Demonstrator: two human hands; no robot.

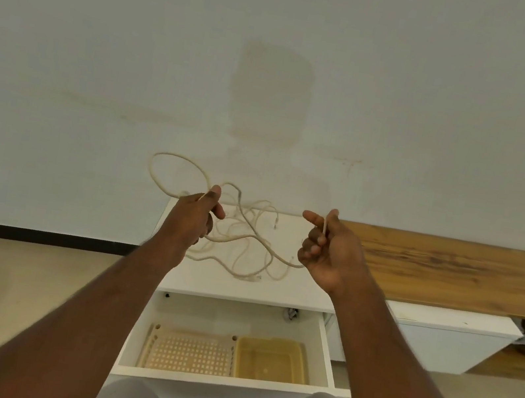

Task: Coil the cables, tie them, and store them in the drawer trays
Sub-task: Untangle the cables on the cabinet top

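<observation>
Above the white counter (pixel 293 294), both hands are raised and apart, each gripping the same cream cable (pixel 248 236). The left hand (pixel 193 217) holds a loop that rises up and to the left of it, fingers curled around the strand. The right hand (pixel 324 247) pinches the cable between thumb and curled fingers, and a slack length sags between the two hands. More cable lies in a loose tangle (pixel 244 258) on the counter behind them; how many cables are in it is hard to tell. Below, the drawer (pixel 327 352) stands open, with a perforated tray (pixel 190 353) on the left touching a yellow tray (pixel 272 362) on the right, both without cables. Bare drawer floor shows behind the trays. A wooden bench top (pixel 451 268) runs off to the right.
</observation>
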